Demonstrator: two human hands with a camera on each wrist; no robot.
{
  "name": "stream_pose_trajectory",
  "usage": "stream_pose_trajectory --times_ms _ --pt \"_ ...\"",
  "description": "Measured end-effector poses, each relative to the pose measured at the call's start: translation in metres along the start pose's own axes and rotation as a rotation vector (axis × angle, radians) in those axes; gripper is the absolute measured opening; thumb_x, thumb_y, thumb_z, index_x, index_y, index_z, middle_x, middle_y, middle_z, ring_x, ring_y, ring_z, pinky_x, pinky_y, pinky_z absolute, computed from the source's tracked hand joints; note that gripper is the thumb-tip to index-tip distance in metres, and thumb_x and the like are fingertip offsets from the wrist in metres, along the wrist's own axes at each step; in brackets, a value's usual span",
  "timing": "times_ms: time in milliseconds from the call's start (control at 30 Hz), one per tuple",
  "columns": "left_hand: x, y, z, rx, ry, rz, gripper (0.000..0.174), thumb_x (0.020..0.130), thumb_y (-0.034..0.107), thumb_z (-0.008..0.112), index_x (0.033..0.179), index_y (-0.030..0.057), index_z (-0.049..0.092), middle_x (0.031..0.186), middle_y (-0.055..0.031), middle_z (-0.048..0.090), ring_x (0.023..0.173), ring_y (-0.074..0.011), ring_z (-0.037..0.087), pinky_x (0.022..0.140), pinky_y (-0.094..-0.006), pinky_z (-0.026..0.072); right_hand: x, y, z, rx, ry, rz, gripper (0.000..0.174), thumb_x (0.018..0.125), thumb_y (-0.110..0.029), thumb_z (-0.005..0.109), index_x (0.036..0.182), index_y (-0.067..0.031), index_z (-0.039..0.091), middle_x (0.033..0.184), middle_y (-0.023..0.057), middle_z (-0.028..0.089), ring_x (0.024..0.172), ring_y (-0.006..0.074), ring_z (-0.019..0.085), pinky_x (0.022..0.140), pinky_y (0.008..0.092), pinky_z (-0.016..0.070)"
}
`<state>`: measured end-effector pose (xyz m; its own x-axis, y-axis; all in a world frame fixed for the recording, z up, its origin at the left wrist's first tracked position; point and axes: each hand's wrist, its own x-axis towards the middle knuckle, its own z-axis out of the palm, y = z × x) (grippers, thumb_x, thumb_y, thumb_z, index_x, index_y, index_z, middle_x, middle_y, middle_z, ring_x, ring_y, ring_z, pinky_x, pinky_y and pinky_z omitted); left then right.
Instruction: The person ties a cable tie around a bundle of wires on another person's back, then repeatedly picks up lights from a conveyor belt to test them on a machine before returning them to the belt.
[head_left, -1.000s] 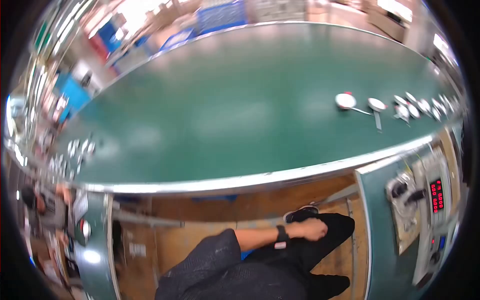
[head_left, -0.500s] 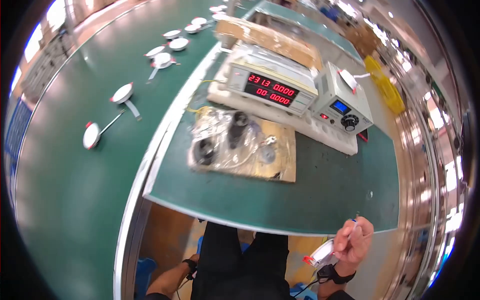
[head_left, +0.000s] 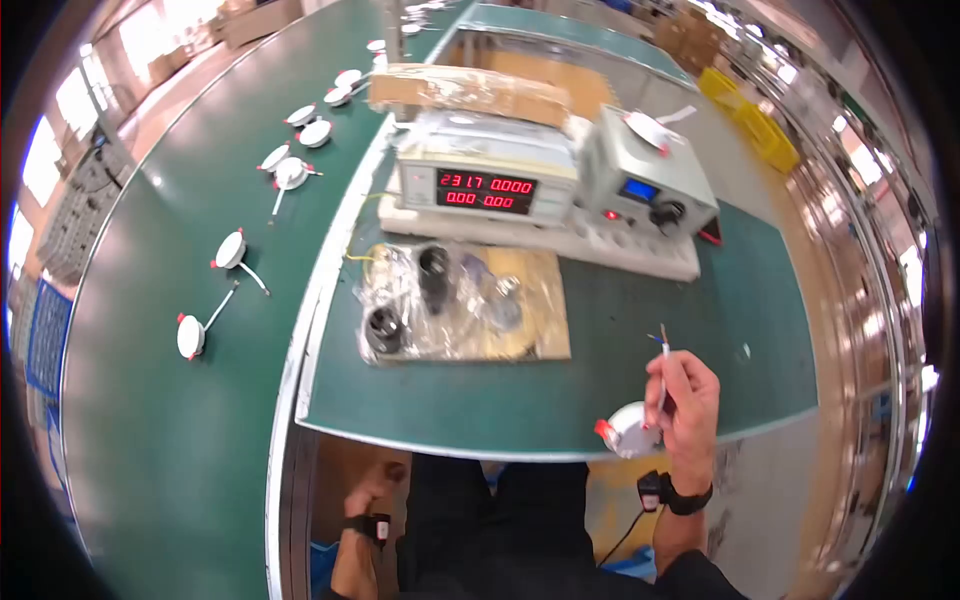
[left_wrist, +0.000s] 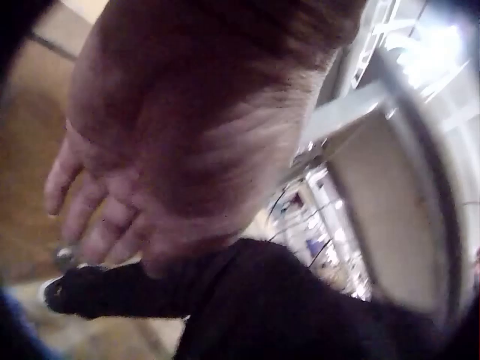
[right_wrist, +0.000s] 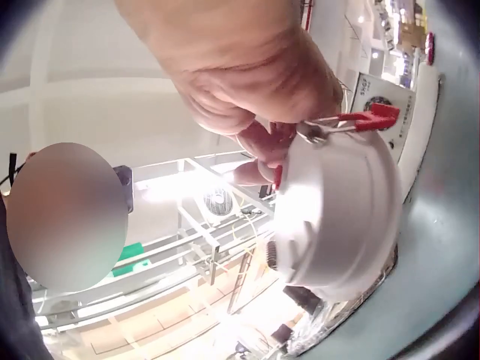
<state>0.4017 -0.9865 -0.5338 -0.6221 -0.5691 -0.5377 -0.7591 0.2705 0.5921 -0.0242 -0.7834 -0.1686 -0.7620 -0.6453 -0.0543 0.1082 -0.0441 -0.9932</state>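
Observation:
My right hand (head_left: 688, 400) pinches the white cable (head_left: 665, 350) of a recessed downlight between thumb and fingers. The cable's bare blue and brown wire ends stick up past the fingertips. Below the fingers hangs the round white downlight (head_left: 628, 436), over the front edge of the small table. In the right wrist view the downlight's white housing (right_wrist: 356, 202) is close up, with a red-tipped spring clip (right_wrist: 375, 118) on its side. My left hand (head_left: 372, 487) hangs loosely curled beside my leg, below the table edge; the left wrist view shows its palm (left_wrist: 180, 157) holding nothing.
On the small green table (head_left: 480, 405) stand a power meter (head_left: 485, 190) with red digits and a grey box with a knob (head_left: 650, 180), a downlight on top. A plastic-wrapped board (head_left: 540, 340) with black sockets lies in front. Several downlights line the long bench (head_left: 150, 440) at left.
My view has swung right from the long bench to the meter table. My right hand with the downlight has risen from below the table's front edge to over it. The meter digits differ.

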Motion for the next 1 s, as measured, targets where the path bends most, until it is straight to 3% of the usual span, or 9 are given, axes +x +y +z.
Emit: stream_pose_trajectory --times_ms 100,267,367,500,533,633,733,833,1000 --pt "-0.07 0.07 -0.063 -0.127 0.097 -0.018 0.046 0.098 0.03 0.061 0.128 -0.0044 0.063 0.118 -0.0272 0.069 0.116 -0.0354 0.067 0.095 -0.0394 0.0528 -0.054 -0.027 -0.034 -0.155 0.042 -0.015 0.025 0.104 -0.021 0.058 0.096 0.0015 0.064 0.066 0.0045 0.062 0.049 0.0079 0.056 0.04 0.0206 0.0335" --pt "-0.201 0.212 -0.123 -0.656 -0.046 0.112 0.038 0.098 0.007 0.061 0.135 -0.0046 0.058 0.128 -0.0134 0.068 0.114 -0.0175 0.064 0.097 -0.0306 0.0504 -0.159 -0.091 -0.144 -0.543 0.237 0.175 0.022 0.101 -0.022 0.06 0.092 -0.0024 0.064 0.058 0.0017 0.06 0.042 0.0059 0.052 0.038 0.0191 0.0306" --pt "-0.201 0.241 -0.129 -0.597 -0.072 0.447 0.044 0.091 0.005 0.065 0.134 -0.0034 0.059 0.126 -0.0158 0.07 0.116 -0.0214 0.065 0.102 -0.0346 0.0475 -0.193 -0.133 -0.167 -0.556 0.394 -0.008 0.025 0.101 -0.024 0.06 0.091 -0.0009 0.063 0.056 0.0011 0.057 0.041 0.0049 0.047 0.037 0.0201 0.0293" --pt "-0.201 0.317 -0.139 -0.208 -0.138 0.739 0.039 0.093 0.013 0.065 0.127 -0.0065 0.063 0.122 -0.0185 0.07 0.112 -0.0241 0.067 0.104 -0.0355 0.0463 -0.177 -0.146 -0.156 -0.484 0.292 -0.145 0.022 0.103 -0.02 0.059 0.099 0.0001 0.068 0.062 0.0024 0.062 0.044 0.0042 0.049 0.039 0.0201 0.0316" --pt "-0.202 0.319 -0.138 -0.299 -0.252 0.668 0.031 0.096 0.006 0.065 0.125 -0.0037 0.064 0.132 -0.0165 0.064 0.123 -0.0252 0.059 0.105 -0.0366 0.0446 -0.173 -0.136 -0.156 -0.442 0.234 -0.132 0.021 0.102 -0.018 0.061 0.098 0.0003 0.069 0.064 0.0035 0.064 0.045 0.0045 0.052 0.039 0.0198 0.0323" --pt "-0.165 0.312 -0.114 -0.395 -0.455 0.671 0.033 0.094 0.013 0.064 0.122 -0.0061 0.066 0.123 -0.0169 0.07 0.115 -0.0242 0.066 0.104 -0.0351 0.0471 -0.141 -0.087 -0.147 -0.273 0.191 -0.089 0.023 0.102 -0.02 0.061 0.097 0.0009 0.068 0.064 0.0037 0.064 0.044 0.0058 0.052 0.039 0.0186 0.0298" --pt "-0.139 0.357 -0.089 -0.595 -0.392 0.661 0.046 0.094 0.007 0.066 0.138 -0.003 0.055 0.129 -0.0172 0.067 0.117 -0.0256 0.066 0.104 -0.0377 0.0482 -0.077 -0.045 -0.108 -0.089 0.18 -0.095 0.025 0.102 -0.024 0.062 0.096 0.0004 0.067 0.063 0.0036 0.063 0.044 0.0054 0.051 0.038 0.0189 0.0279" --pt "-0.107 0.398 -0.072 -0.637 -0.299 0.676 0.058 0.099 0.012 0.065 0.149 -0.0017 0.041 0.14 -0.0155 0.059 0.123 -0.0225 0.061 0.105 -0.0361 0.0481 -0.026 -0.031 -0.04 0.07 -0.071 -0.037 0.026 0.102 -0.024 0.062 0.099 0.0016 0.067 0.064 0.0029 0.062 0.044 0.0057 0.051 0.038 0.0191 0.0298" --pt "-0.052 0.394 -0.073 -1.121 -0.255 0.608 0.071 0.094 0.013 0.071 0.154 0.0008 0.034 0.132 -0.0087 0.058 0.119 -0.0179 0.059 0.101 -0.0355 0.0528 0.028 0.02 0.059 0.279 -0.306 0.059 0.027 0.103 -0.024 0.061 0.104 0.0023 0.066 0.068 0.0032 0.063 0.047 0.0065 0.052 0.039 0.0189 0.0323"
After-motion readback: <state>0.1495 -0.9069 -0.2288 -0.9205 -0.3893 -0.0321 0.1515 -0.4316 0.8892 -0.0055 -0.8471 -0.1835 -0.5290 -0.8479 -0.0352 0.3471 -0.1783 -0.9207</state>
